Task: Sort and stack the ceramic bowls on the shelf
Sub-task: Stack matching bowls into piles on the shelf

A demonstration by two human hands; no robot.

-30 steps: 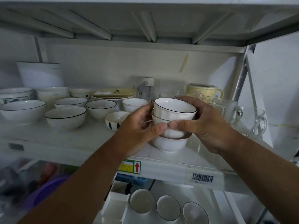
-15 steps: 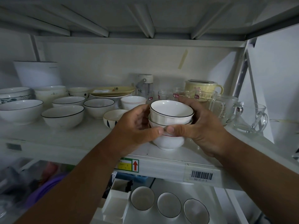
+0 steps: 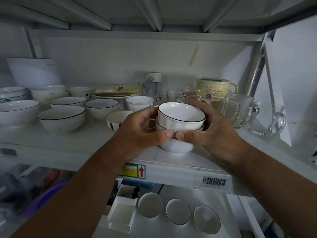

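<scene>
A stack of small white bowls (image 3: 180, 127) is sitting near the front edge of the shelf (image 3: 77, 143), the black-rimmed top bowl (image 3: 181, 115) nesting empty in the ones beneath. The left hand (image 3: 142, 133) and right hand (image 3: 211, 133) are cupping the stack from either side, thumbs nearly meeting in front. Wider empty bowls (image 3: 61, 117) are standing to the left, glass mugs (image 3: 240, 109) behind right.

Left hand (image 3: 139, 133), right hand (image 3: 211, 133) clasping stacked bowls (image 3: 181, 117), shelf (image 3: 68, 148)
</scene>
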